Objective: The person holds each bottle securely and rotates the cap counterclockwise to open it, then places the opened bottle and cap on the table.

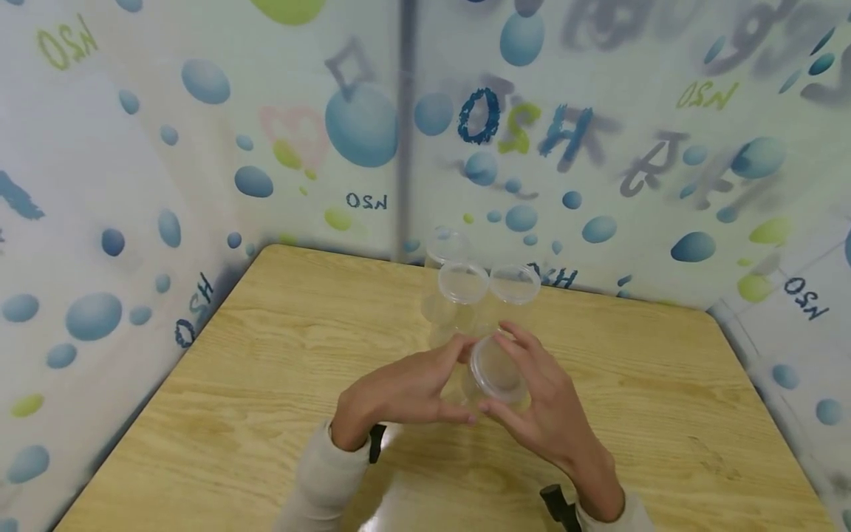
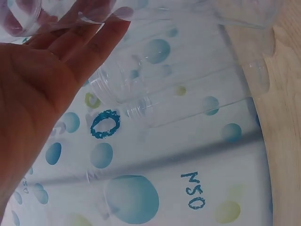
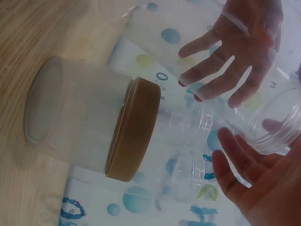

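Note:
A clear jar (image 1: 497, 369) with a ringed rim is between my two hands, tilted with its mouth to the right in the head view. My right hand (image 1: 548, 399) grips it round the mouth, thumb on the near side and fingers on the far side. On the other side my left hand (image 1: 412, 384) spreads its fingers along the jar's body, its thumb standing apart in front. Through the clear wall (image 3: 207, 52), the right wrist view shows those left fingers (image 3: 202, 77) nearly straight.
Several clear jars (image 1: 463, 284) stand grouped at the back of the wooden table (image 1: 266, 355). Another jar (image 3: 84, 113) with a brown lid (image 3: 136, 129) stands close by in the right wrist view. Bubble-patterned walls (image 1: 372, 125) enclose the table's back and sides.

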`<state>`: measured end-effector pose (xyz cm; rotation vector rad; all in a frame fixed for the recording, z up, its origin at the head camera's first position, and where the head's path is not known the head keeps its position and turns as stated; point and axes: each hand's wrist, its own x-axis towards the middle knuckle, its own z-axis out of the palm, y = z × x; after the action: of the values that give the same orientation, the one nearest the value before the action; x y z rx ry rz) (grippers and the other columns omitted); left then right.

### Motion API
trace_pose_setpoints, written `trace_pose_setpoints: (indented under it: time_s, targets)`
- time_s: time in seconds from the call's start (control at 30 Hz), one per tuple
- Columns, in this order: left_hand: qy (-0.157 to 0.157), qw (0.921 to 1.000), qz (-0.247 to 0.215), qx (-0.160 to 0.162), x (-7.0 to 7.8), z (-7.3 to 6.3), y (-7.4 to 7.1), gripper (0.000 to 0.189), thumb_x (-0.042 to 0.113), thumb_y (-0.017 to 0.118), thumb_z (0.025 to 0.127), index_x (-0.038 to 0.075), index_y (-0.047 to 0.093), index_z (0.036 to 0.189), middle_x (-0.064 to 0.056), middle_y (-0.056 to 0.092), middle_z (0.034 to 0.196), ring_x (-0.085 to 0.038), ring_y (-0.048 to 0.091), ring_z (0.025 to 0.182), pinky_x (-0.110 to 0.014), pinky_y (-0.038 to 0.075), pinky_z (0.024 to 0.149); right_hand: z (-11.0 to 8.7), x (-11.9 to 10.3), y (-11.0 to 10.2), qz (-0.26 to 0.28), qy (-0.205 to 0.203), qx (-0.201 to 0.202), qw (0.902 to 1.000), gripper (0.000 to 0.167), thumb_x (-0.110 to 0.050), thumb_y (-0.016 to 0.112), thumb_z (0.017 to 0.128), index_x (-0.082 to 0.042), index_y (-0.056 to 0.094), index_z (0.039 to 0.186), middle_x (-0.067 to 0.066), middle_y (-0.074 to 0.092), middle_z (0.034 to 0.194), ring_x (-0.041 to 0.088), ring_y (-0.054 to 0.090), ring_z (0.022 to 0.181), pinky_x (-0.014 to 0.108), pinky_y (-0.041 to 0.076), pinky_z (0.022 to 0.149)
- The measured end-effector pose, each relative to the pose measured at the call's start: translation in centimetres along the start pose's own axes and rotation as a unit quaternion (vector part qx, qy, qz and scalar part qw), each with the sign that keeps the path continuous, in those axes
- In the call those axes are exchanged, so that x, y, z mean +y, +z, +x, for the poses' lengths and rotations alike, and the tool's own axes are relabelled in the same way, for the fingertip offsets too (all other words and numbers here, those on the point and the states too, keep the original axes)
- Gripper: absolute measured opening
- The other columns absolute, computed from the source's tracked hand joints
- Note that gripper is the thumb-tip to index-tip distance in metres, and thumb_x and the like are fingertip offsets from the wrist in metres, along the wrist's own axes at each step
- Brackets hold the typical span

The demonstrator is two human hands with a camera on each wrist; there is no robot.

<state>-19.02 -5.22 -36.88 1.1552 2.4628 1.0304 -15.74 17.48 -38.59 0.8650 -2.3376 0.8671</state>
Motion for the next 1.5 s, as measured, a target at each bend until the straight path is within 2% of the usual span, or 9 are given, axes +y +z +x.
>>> trace_pose_setpoints:
  time_s: [0.17, 0.27, 0.43, 0.57, 0.7, 1.07, 1.2, 1.4, 1.5]
  targets:
    - [0.015, 0.9997, -0.01, 0.014, -0.3, 0.0, 0.4, 0.091, 0.04, 0.079, 0.083, 0.018, 0.024, 0.152, 0.001, 0.049, 0.145, -0.011, 0.048, 0.132, -0.035, 0.041, 0.109, -0.3, -0.1, 0.3, 0.015, 0.021, -0.004, 0.9997, 0.071, -0.048, 0.07, 0.089, -0.009, 0.048, 0.144, 0.011, 0.055, 0.138, 0.024, 0.063, 0.106, 0.046, 0.055, 0.081]
    - [0.02, 0.9988, -0.01, 0.043, -0.3, 0.2, 1.0, 0.097, 0.044, 0.083, 0.078, 0.018, 0.026, 0.151, 0.003, 0.052, 0.143, -0.009, 0.051, 0.129, -0.035, 0.043, 0.106, -0.3, -0.2, 0.3, 0.019, 0.017, -0.001, 0.9997, 0.07, -0.044, 0.073, 0.089, -0.008, 0.049, 0.144, 0.011, 0.055, 0.137, 0.024, 0.062, 0.108, 0.046, 0.056, 0.08]
    - [0.01, 0.9924, 0.056, 0.109, 0.0, 0.8, 1.7, 0.095, 0.049, 0.086, 0.072, 0.012, 0.039, 0.146, 0.003, 0.061, 0.13, -0.01, 0.061, 0.114, -0.033, 0.051, 0.094, 0.4, -0.1, -0.2, 0.006, -0.001, -0.018, 0.9998, 0.073, -0.037, 0.079, 0.084, -0.007, 0.049, 0.143, 0.012, 0.053, 0.14, 0.028, 0.058, 0.12, 0.049, 0.054, 0.088]
    - [0.004, 0.9878, 0.084, 0.131, 0.0, 0.9, 1.7, 0.086, 0.048, 0.085, 0.075, 0.01, 0.046, 0.141, 0.003, 0.062, 0.125, -0.011, 0.062, 0.111, -0.035, 0.051, 0.092, 0.7, 0.1, -0.4, -0.001, -0.004, -0.017, 0.9998, 0.07, -0.036, 0.079, 0.084, -0.008, 0.052, 0.142, 0.011, 0.055, 0.139, 0.029, 0.057, 0.123, 0.049, 0.053, 0.09]
    - [0.01, 0.9879, 0.073, 0.137, -0.2, 0.9, 1.8, 0.081, 0.047, 0.082, 0.078, 0.01, 0.047, 0.14, 0.002, 0.062, 0.125, -0.012, 0.062, 0.113, -0.033, 0.051, 0.092, 0.7, 0.3, -0.3, 0.005, 0.001, -0.019, 0.9998, 0.067, -0.047, 0.072, 0.088, -0.008, 0.055, 0.14, 0.012, 0.056, 0.139, 0.029, 0.056, 0.125, 0.049, 0.05, 0.095]
    - [0.006, 0.9875, 0.073, 0.139, -1.1, 0.6, 2.4, 0.078, 0.047, 0.076, 0.08, 0.014, 0.045, 0.144, -0.001, 0.061, 0.13, -0.01, 0.055, 0.117, -0.042, 0.045, 0.093, 0.2, 0.5, 0.1, 0.068, 0.007, -0.024, 0.9974, 0.067, -0.039, 0.079, 0.083, -0.007, 0.058, 0.138, 0.016, 0.056, 0.138, 0.032, 0.055, 0.127, 0.032, 0.046, 0.104]
    - [0.016, 0.9891, 0.072, 0.128, -1.4, 0.5, 2.5, 0.08, 0.05, 0.073, 0.082, 0.017, 0.041, 0.148, 0.002, 0.059, 0.134, -0.01, 0.054, 0.121, -0.042, 0.044, 0.093, 0.0, 0.5, 0.2, 0.082, 0.001, -0.029, 0.9962, 0.066, -0.046, 0.072, 0.086, -0.006, 0.059, 0.137, 0.017, 0.055, 0.14, 0.032, 0.054, 0.128, 0.03, 0.044, 0.106]
    - [0.013, 0.995, 0.04, 0.091, -1.7, 0.2, 2.5, 0.086, 0.05, 0.073, 0.083, 0.022, 0.031, 0.154, 0.006, 0.053, 0.14, -0.007, 0.049, 0.126, -0.046, 0.042, 0.099, -0.4, 0.6, 0.3, 0.106, -0.013, -0.042, 0.9934, 0.063, -0.034, 0.079, 0.084, -0.006, 0.059, 0.137, 0.018, 0.053, 0.14, 0.031, 0.052, 0.13, 0.024, 0.04, 0.108]
    - [0.012, 0.995, 0.035, 0.093, -1.4, 0.0, 2.6, 0.088, 0.047, 0.073, 0.085, 0.019, 0.027, 0.155, 0.003, 0.049, 0.143, -0.011, 0.046, 0.13, -0.047, 0.039, 0.102, -0.3, 0.6, 0.3, 0.108, -0.015, -0.035, 0.9934, 0.062, -0.038, 0.076, 0.086, -0.006, 0.06, 0.136, 0.017, 0.053, 0.14, 0.03, 0.052, 0.13, 0.023, 0.039, 0.108]
